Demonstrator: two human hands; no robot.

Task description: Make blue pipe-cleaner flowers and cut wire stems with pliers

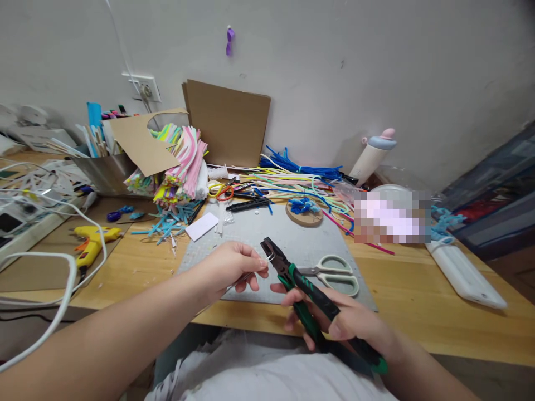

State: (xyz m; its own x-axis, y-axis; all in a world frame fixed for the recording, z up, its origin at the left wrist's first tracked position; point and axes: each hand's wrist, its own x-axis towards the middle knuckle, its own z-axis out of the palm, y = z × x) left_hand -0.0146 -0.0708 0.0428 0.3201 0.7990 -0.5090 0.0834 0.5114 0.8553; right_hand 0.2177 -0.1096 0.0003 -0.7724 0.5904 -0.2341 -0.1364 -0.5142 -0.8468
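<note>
Between the thumb and fingers of my left hand [238, 266] is pinched a thin pale wire [271, 258]; its short end points into the jaws of the pliers, and the rest trails down below the hand. My right hand [355, 323] is wrapped round the black and green handles of the pliers [307, 289]. Their dark jaws are at the wire's tip, just right of my left fingertips. White-handled scissors [336, 273] lie on the grey cutting mat [242, 234], partly behind the pliers.
A yellow glue gun [94, 242] and white cables lie left. Behind stand a metal holder [106, 175], pipe cleaner bundles [184, 161] and cardboard sheets [229, 122]. Blue pipe cleaners [301, 167], a cardboard disc [305, 217], a bottle [374, 153] and a white case [466, 275] are farther right.
</note>
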